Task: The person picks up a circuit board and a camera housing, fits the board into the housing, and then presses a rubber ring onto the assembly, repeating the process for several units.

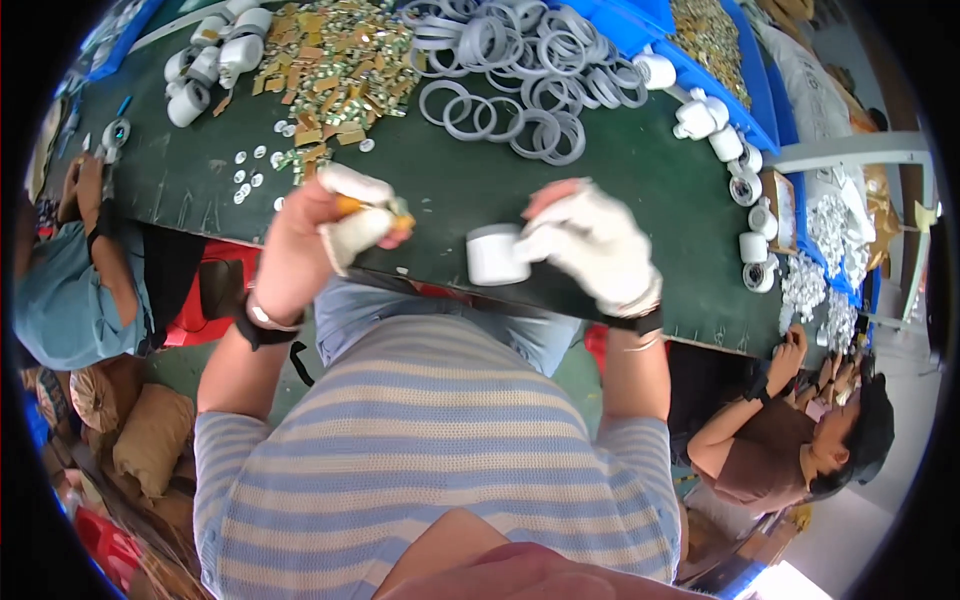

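My left hand (350,215), partly gloved in white, pinches a small yellow-and-green piece (402,218) that resembles the little circuit boards (335,65) heaped beyond it. My right hand (595,245), also in a white glove, has its fingers closed at the right side of a white cylindrical housing (495,255) near the table's front edge. Its far fingertips are bare. Small white discs (248,180) lie on the green table (430,185) to the left of my left hand. Motion blurs both hands slightly.
Grey rings (500,45) are piled at the far middle. White housings stand at the far left (190,103) and along the right (752,247). Blue bins (735,110) line the far right. Co-workers sit on the left (85,290) and right (765,440).
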